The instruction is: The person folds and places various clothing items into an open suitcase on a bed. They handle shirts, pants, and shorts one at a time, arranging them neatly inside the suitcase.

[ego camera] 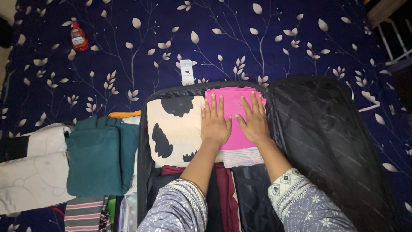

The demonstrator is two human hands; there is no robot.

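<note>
- Pink folded cloth (234, 112) lies flat under both hands, long axis running away from the person
- Left hand (214, 122) and right hand (254, 120) press it, fingers spread, gripping nothing

- A folded bright pink cloth (234, 122) lies flat at the top of an open black suitcase (326, 141), just beside a cream cloth with black patches (176, 129).
- Its lower edge overlaps a pale striped piece (242, 157).
</note>
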